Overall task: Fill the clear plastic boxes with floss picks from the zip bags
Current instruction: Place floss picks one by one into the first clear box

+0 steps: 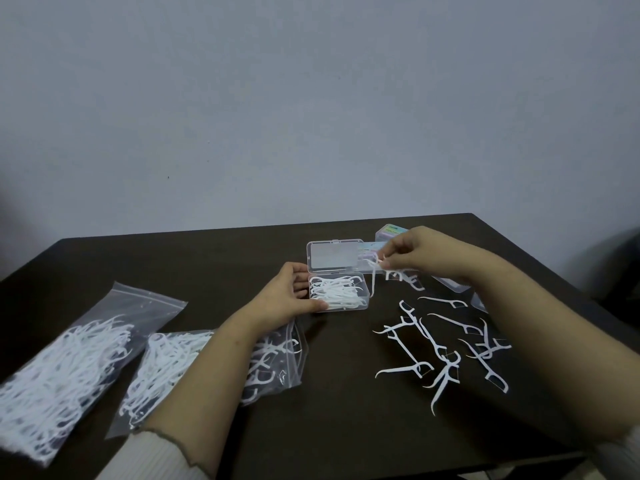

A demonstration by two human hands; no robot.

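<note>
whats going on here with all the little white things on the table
A person is packing floss picks into an open clear plastic box. The left hand steadies the box by its left side, while the right hand pinches a few picks just above and to the right of it. The box already holds a layer of picks. More loose floss picks lie scattered on the dark table, and two zip bags of picks sit to the left.
</note>
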